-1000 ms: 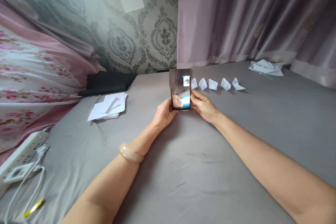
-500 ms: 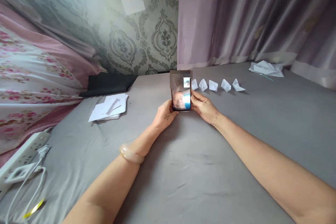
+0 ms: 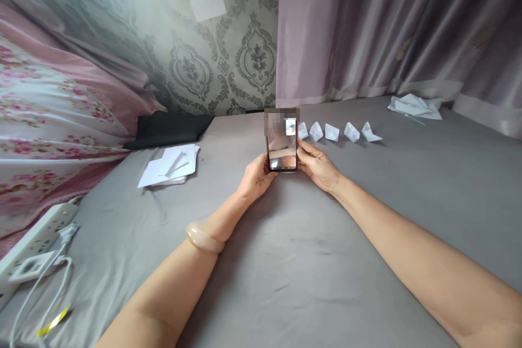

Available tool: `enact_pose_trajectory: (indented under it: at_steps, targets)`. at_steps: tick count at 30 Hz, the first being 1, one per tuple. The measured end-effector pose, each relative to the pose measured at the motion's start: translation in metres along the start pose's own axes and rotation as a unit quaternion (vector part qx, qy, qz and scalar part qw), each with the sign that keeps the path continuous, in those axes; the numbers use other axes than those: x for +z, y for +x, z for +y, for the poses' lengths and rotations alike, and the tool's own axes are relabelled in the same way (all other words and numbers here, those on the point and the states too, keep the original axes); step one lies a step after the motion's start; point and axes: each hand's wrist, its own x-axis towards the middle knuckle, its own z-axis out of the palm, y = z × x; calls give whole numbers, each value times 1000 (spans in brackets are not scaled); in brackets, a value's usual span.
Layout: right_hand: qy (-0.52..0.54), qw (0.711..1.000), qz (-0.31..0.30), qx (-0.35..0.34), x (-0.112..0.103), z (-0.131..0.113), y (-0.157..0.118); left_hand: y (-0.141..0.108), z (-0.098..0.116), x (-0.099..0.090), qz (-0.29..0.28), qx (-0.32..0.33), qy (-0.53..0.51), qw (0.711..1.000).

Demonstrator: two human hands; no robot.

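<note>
A dark-edged smartphone [image 3: 282, 149] stands upright in the middle of the view, its lit screen facing me. The screen shows a video picture with a small inset at upper right; its top is blurred out. My left hand [image 3: 258, 176] grips the lower left edge, and a pale bangle circles that forearm. On the opposite edge, my right hand [image 3: 318, 165] is closed with its fingers against the phone's side. Fingertips behind the phone are hidden. Just right of the phone, several folded white paper shapes [image 3: 331, 132] sit in a row on the grey sheet [image 3: 310, 261].
White papers [image 3: 169, 167] lie at left, near a black cloth [image 3: 169, 129]. A power strip [image 3: 38, 239] with white cables and a yellow strip [image 3: 54, 322] are at lower left. More paper [image 3: 415, 106] lies far right, below the curtain [image 3: 367, 27].
The picture on the phone screen has changed, and the face seen low on it is gone. Both hands keep the same hold; the view has shifted very slightly.
</note>
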Motion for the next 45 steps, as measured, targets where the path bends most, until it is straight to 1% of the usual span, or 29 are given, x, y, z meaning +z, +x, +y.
enact_pose_trajectory:
  at_steps: [5, 16, 24, 30, 34, 39, 45]
  targets:
    - [-18, 1000, -12, -3, 1, -2, -1, 0, 1, -1, 0, -7, 9, 1000]
    - [0, 1000, -4, -2, 0, 0, 0, -1, 0, -1, -2, 0, 0, 1000]
    - [-2, 1000, -5, -6, -1, 1, 0, -1, 0, -1, -9, 2, -5, 1000]
    - [-10, 1000, 5, -3, 0, -1, 0, 0, -3, -1, -12, 7, -9, 1000]
    - [-6, 1000, 8, -7, 0, 1, 1, -1, -1, -1, -15, 8, -9, 1000]
    - [0, 1000, 15, 4, 0, 0, 0, -2, 3, -3, -17, 3, -12, 1000]
    - [12, 1000, 14, 15, 2, -2, 0, -2, 1, -3, -29, -8, -38, 999]
